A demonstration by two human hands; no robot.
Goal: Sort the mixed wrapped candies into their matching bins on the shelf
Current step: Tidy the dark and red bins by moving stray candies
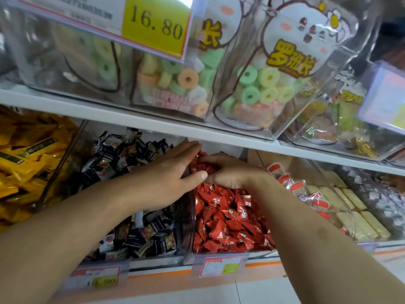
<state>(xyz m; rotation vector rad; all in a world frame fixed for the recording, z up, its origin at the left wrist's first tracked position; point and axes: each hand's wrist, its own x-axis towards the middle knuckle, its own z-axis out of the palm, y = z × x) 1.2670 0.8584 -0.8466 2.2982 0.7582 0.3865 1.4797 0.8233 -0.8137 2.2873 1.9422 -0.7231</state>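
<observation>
While both hands meet at the back of the red bin (192,218), left hand (173,172) lies flat, fingers straight, across the divider; right hand (230,172) curls over red candies (223,218) — whether it actually holds any I can't tell. Black candies (131,156) fill the bin at 9 o'clock, yellow packs (26,161) beyond. White shelf (131,115) at 12 carries ring-candy tubs (258,84). Three price tags visible, one (153,25) reading 16.80.

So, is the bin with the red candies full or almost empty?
Nearly full. The red candies are heaped almost to the rim of the clear bin, front to back, under both hands.
</observation>
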